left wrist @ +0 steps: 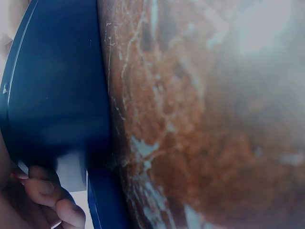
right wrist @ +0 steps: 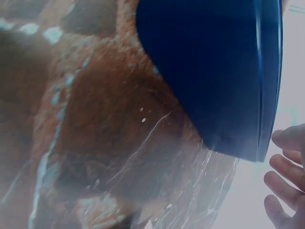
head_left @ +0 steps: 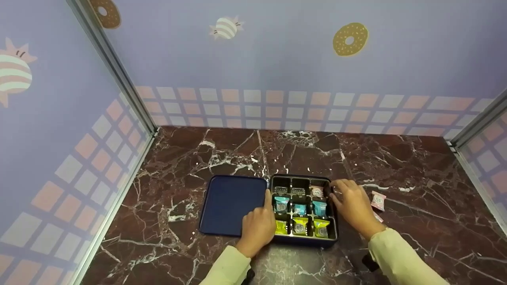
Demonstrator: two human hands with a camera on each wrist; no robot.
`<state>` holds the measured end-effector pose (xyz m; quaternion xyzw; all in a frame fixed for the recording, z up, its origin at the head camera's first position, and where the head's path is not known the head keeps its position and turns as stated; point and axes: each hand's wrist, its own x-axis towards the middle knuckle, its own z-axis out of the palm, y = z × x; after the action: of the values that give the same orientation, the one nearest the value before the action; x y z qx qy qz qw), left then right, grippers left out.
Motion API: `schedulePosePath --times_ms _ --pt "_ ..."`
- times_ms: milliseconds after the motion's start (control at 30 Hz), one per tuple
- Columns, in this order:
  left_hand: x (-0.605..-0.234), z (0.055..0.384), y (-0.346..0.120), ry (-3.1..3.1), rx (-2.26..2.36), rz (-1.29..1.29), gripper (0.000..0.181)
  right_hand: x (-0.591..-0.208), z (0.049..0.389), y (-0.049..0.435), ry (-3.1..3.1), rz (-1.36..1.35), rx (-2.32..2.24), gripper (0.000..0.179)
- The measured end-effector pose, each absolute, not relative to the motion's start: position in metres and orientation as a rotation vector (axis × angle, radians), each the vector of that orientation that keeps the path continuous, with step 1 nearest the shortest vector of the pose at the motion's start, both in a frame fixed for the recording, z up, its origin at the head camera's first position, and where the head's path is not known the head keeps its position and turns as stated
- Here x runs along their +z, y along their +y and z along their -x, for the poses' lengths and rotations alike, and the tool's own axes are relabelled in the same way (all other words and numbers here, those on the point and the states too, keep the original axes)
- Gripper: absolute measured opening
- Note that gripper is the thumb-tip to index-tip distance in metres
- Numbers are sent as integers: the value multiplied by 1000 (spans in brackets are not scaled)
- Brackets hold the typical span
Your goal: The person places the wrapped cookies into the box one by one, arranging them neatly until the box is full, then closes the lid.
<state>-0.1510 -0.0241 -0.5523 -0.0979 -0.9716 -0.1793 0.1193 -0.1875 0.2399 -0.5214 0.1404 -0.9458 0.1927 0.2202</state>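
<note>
A dark blue box (head_left: 305, 241) divided into compartments stands on the table. Its front row holds yellow-green wrapped candies (head_left: 300, 227), and the middle row holds blue wrapped candies (head_left: 281, 205). One pink wrapped candy (head_left: 317, 192) lies in the back right compartment. My left hand (head_left: 259, 225) is at the box's left side, its index finger straight along the rim and the other fingers bent. At the back right corner is my right hand (head_left: 352, 204), fingertips right at the rim. In the right wrist view its fingers (right wrist: 286, 164) are loosely bent and spread, with nothing seen between them.
Left of the box lies a flat dark blue lid (head_left: 233, 206), close beside it. Another pink candy (head_left: 378, 200) lies on the marbled table (head_left: 178, 158) beyond my right hand, with one more partly hidden by the wrist. Patterned walls (head_left: 253, 59) enclose the table's back and sides.
</note>
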Motion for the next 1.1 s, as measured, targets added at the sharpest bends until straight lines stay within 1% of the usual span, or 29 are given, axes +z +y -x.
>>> schedulePosePath --times_ms 267,633,900,1100 --pt "-555 152 -25 -2786 -489 280 49 -523 181 254 -2615 -340 553 24" --pt "-554 153 -24 -2820 -535 281 51 -527 167 278 -2620 -297 555 26" --pt "-555 153 -24 -2796 -530 299 50 -532 154 302 -2772 -284 608 42" --pt "-554 153 -24 -2792 -546 306 50 -537 146 314 -2783 -323 568 36"
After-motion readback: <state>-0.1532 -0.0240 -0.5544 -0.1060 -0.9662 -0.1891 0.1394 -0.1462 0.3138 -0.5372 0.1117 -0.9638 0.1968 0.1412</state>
